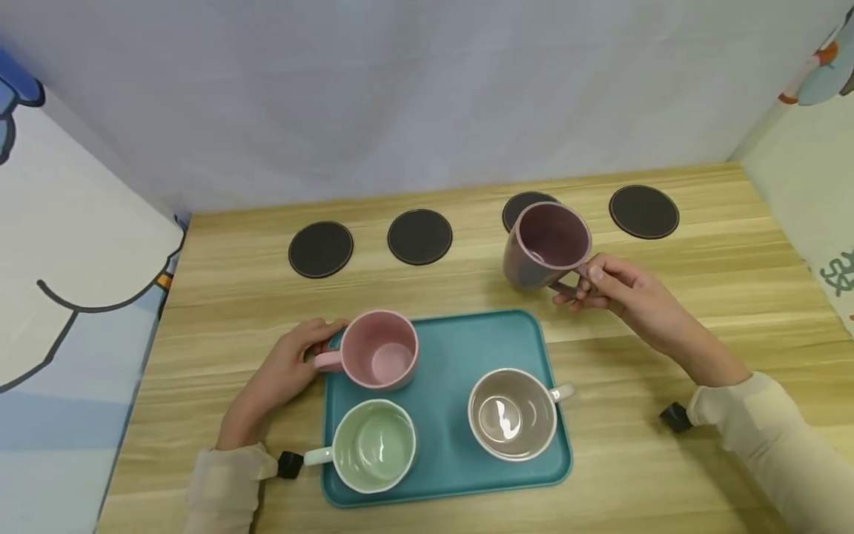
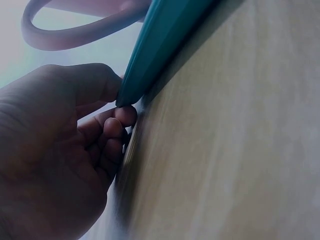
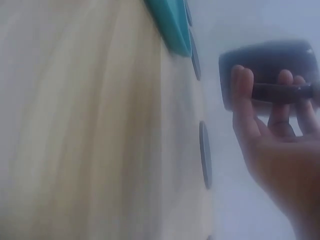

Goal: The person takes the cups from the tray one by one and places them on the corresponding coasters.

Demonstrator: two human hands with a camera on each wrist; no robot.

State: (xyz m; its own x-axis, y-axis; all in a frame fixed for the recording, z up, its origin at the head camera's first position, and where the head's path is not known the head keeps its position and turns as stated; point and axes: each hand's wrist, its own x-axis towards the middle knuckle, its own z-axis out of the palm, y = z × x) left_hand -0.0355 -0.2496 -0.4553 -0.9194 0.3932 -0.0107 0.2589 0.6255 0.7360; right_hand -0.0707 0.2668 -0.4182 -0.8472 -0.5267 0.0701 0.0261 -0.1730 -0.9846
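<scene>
My right hand (image 1: 637, 308) grips the handle of a dark mauve mug (image 1: 517, 263), which hangs above the table with its mouth tilted toward the head camera. In the right wrist view the fingers curl round the handle, with the mug (image 3: 280, 57) off the tabletop. At the far left corner of a teal tray (image 1: 447, 352), my left hand (image 1: 283, 371) pinches the rim, thumb over it and a finger beneath, seen in the left wrist view. Beside that hand a pink mug (image 1: 378, 348) stands on the tray. A green mug (image 1: 375, 445) and a grey-beige mug (image 1: 512, 415) stand there too.
Several round black coasters lie in a row along the back, among them a left one (image 1: 321, 249), a middle one (image 1: 419, 236) and a right one (image 1: 643, 212). The mauve mug partly covers another coaster (image 1: 523, 204). A pale cloth wall (image 1: 427, 111) rises behind the wooden table (image 1: 240, 297).
</scene>
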